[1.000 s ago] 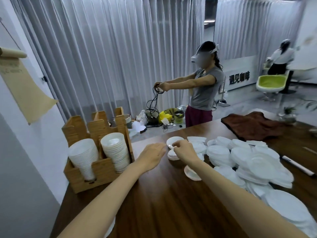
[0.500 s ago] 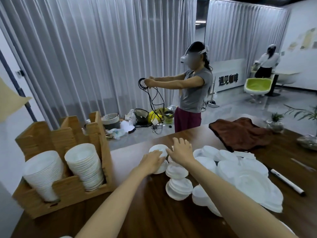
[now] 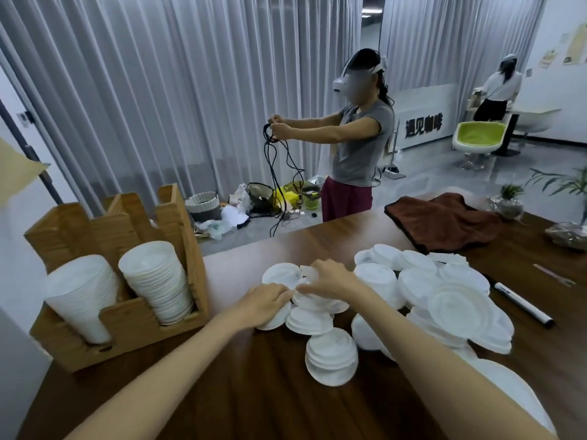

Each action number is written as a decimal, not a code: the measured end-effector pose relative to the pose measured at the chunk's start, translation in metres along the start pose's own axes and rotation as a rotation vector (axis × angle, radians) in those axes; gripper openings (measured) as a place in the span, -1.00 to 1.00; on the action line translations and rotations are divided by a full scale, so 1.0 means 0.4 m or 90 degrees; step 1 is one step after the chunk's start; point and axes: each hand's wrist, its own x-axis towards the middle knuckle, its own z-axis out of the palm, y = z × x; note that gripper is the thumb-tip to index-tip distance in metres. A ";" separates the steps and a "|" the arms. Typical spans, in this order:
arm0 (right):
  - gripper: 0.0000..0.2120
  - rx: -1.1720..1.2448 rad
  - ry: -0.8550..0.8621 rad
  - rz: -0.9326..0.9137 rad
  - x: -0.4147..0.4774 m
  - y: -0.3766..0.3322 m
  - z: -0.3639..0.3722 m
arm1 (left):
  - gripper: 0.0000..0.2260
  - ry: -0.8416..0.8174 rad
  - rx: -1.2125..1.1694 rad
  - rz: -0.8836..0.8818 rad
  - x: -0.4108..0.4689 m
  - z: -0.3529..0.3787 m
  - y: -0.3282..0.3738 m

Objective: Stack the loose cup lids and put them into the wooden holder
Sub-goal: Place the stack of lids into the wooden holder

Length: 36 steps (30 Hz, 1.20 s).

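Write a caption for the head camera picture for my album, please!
Left hand and right hand gather loose lids on the table, beside the wooden holder with two stacks.

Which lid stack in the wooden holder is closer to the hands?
The right stack, in the holder compartment nearest the left hand; the other stack sits in the far-left compartment.
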 end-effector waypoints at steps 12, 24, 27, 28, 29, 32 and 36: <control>-0.79 0.092 0.220 -0.094 -0.200 -0.034 0.087 | -0.81 0.138 -0.122 -0.035 -0.284 0.012 0.001; -0.83 0.166 0.388 -0.275 -0.392 -0.141 0.186 | -0.78 0.179 0.026 0.034 -0.322 0.010 -0.044; -0.86 0.162 0.400 -0.314 -0.429 -0.142 0.213 | -0.83 0.162 -0.021 0.028 -0.336 0.000 -0.052; -0.87 0.162 0.393 -0.325 -0.445 -0.143 0.223 | -0.82 0.158 -0.021 0.030 -0.341 -0.002 -0.057; -0.88 0.158 0.384 -0.334 -0.463 -0.145 0.234 | -0.80 0.154 -0.009 0.031 -0.348 -0.005 -0.064; -0.90 0.125 0.347 -0.360 -0.509 -0.157 0.269 | -0.62 0.115 0.062 0.032 -0.367 -0.013 -0.092; -0.92 0.083 0.318 -0.380 -0.535 -0.168 0.304 | -0.70 0.142 0.163 0.066 -0.386 -0.014 -0.115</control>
